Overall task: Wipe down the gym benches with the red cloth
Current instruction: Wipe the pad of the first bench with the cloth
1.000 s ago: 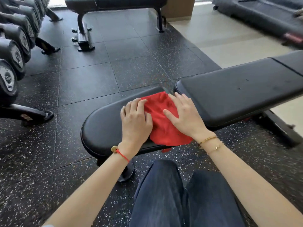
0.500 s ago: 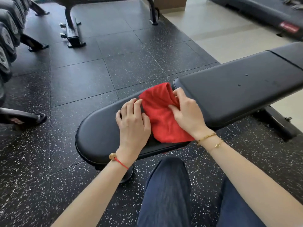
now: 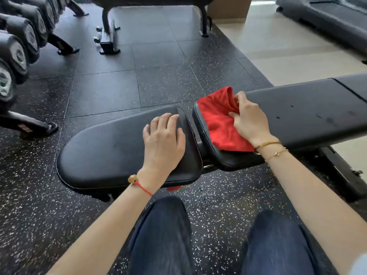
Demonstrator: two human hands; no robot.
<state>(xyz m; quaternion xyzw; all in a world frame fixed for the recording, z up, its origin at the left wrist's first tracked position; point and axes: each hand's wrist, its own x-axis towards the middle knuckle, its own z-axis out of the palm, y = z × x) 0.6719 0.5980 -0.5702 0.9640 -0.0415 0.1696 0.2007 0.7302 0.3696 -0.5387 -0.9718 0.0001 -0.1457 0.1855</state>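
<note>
Here, a person leans over a black padded gym bench, seen from a head-worn camera looking down at two bare forearms and two knees in dark trousers.

One red cloth lies bunched on the left end of the bench's long back pad. The right hand pinches it: thumb and curled fingers gather a fold of fabric, and the rest of the cloth spreads out to the left of the grip and under the wrist, down to the pad's near edge. That wrist wears two thin gold bracelets.

Left of the grip, across a narrow gap in the bench, sits the separate seat pad with a rounded far-left end. The left hand rests flat on it, fingers relaxed and lightly spread, holding nothing; its fingertips are near the pad's edge by the gap. A red string bracelet circles that wrist.

Right of the grip, the back pad runs on bare to the picture's edge, with a seam near the far right.

Beyond the grip lies open dark speckled floor. Further off stands a second bench, mostly cut off. At far left a row of dumbbells sits on a rack; at least five ends show.
</note>
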